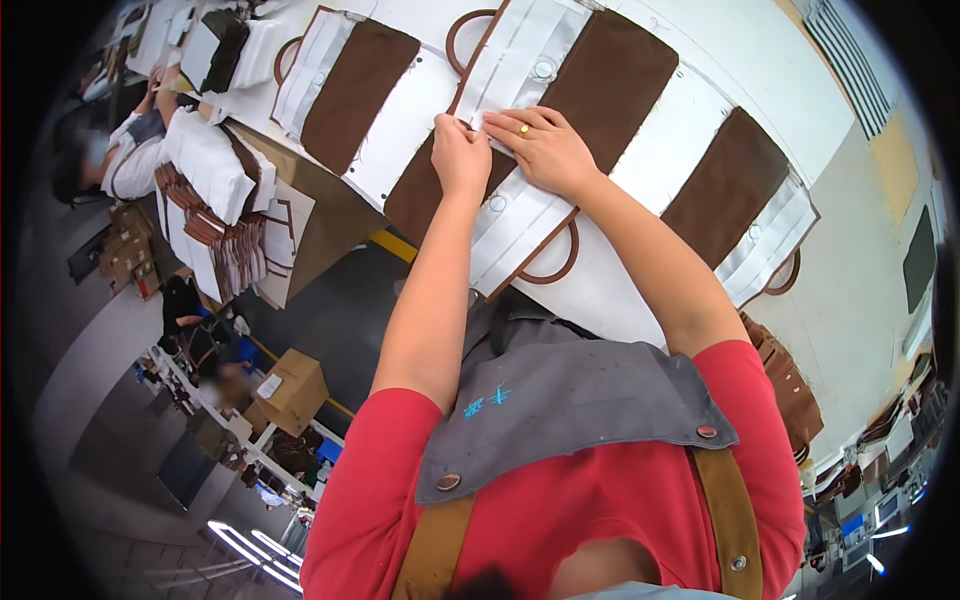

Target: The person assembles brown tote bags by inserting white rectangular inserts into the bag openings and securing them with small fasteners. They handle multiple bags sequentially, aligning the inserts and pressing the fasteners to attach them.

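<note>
In front of me lies a bag panel of brown fabric with white lining bands and brown loop handles. My left hand is closed, thumb and fingers pinched at the panel's edge where a white band meets the brown. Just right of it, my right hand rests flat across the panel, fingers stretched out toward the left thumb, a ring on one finger. A round snap shows on the upper white band, and another snap sits below the hands. The fingertips hide the spot between them.
Similar bag panels lie at left and right on the white table. A stack of brown and white pieces stands left, near another person. Brown pieces hang at right; a cardboard box stands lower left.
</note>
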### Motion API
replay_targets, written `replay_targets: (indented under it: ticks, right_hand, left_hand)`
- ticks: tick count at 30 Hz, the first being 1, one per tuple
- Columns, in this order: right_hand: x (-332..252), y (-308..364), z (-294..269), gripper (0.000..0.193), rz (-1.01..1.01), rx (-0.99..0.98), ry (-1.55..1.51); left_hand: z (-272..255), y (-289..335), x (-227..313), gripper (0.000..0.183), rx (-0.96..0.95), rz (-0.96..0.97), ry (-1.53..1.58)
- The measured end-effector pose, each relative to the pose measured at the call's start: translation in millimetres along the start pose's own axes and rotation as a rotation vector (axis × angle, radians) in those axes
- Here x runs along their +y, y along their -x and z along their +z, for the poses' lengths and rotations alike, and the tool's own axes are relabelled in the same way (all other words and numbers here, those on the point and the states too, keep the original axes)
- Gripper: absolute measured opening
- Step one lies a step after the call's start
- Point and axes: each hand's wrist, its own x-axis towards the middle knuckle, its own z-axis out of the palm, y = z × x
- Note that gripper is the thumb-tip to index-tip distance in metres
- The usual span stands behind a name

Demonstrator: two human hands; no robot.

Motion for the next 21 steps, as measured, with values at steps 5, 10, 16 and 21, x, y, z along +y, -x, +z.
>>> replay_targets:
  ticks: [5, 10, 16, 21]
  right_hand:
    - [1.3, 1.8, -0.4, 0.040, 0.024, -0.005, -0.019]
    - [3.7, 2.8, 0.5, 0.041, 0.022, 0.006, -0.008]
    - [2.0, 2.0, -1.6, 0.042, 0.019, -0.002, 0.022]
    - [2.2, -10.0, -6.7, 0.038, -0.023, -0.090, 0.068]
  left_hand:
    - [5.1, 12.1, -9.9, 0.020, 0.110, -0.078, 0.362]
    - [6.5, 15.0, -3.5, 0.026, 0.089, 0.076, 0.194]
    - [8.7, 0.9, 0.7, 0.022, 0.093, 0.200, -0.162]
    - [3.7, 4.9, 4.5, 0.019, 0.059, -0.037, 0.136]
